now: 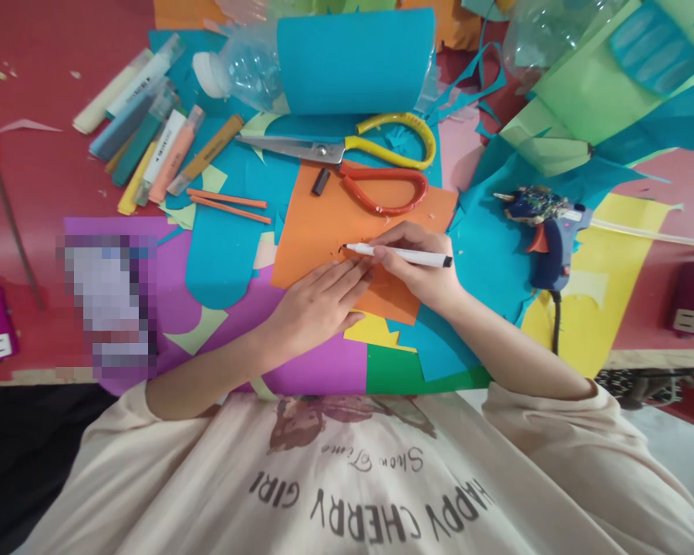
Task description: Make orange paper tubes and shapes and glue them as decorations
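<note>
My right hand (419, 266) grips a white marker (413, 254) with a black end. The marker's tip touches an orange paper sheet (318, 204), where small dark marks show. Lying flat on the lower left of that sheet is my left hand (324, 301), fingers stretched out and close to the marker tip. A small black marker cap (320, 182) rests on the orange paper. Just beyond it are scissors (329, 150) with one yellow and one red handle, their blades pointing left.
A plastic bottle (248, 73) wrapped in blue paper (355, 62) lies at the back. Several coloured markers (144, 131) are at the left, near two thin orange strips (231, 206). A hot glue gun (558, 239) with a cord lies right. Purple paper (318, 374) covers the near edge.
</note>
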{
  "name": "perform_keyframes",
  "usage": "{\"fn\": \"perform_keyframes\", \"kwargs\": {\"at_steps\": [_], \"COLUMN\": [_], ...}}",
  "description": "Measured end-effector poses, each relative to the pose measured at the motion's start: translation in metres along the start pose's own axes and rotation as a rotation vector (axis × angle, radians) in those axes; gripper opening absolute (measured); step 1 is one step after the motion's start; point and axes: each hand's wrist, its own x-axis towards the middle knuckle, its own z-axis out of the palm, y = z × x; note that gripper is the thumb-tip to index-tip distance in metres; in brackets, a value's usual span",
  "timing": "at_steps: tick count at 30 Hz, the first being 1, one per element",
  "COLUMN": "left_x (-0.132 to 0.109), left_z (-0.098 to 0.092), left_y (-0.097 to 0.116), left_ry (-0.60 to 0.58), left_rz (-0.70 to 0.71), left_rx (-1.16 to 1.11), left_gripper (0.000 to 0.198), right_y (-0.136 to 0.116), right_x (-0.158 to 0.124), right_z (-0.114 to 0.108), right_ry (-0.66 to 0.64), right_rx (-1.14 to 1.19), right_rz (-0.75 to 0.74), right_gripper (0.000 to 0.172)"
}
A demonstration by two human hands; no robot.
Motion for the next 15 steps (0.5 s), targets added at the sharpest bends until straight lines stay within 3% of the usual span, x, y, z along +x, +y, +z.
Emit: {"fn": "perform_keyframes", "kwargs": {"at_steps": [6, 12, 15], "left_x": [-0.0003, -0.0001, -0.0003], "left_z": [0.0006, -0.0003, 0.0001], "left_y": [-0.0004, -0.0008, -0.0009], "left_ry": [0.037, 0.013, 0.010], "left_rz": [0.012, 0.009, 0.008], "left_rx": [0.023, -0.002, -0.002], "left_gripper": [0.047, 0.047, 0.047], "right_y": [0.0012, 0.0010, 0.0004], "right_x": [-0.0009, -0.0002, 0.0002], "right_z": [0.0022, 0.0010, 0.0011], "right_ry": [-0.052, 0.091, 0.074], "right_rx": [0.007, -0.020, -0.015], "right_rz": [-0.055, -0.032, -0.037], "right_gripper": [0.017, 0.014, 0.017]}}
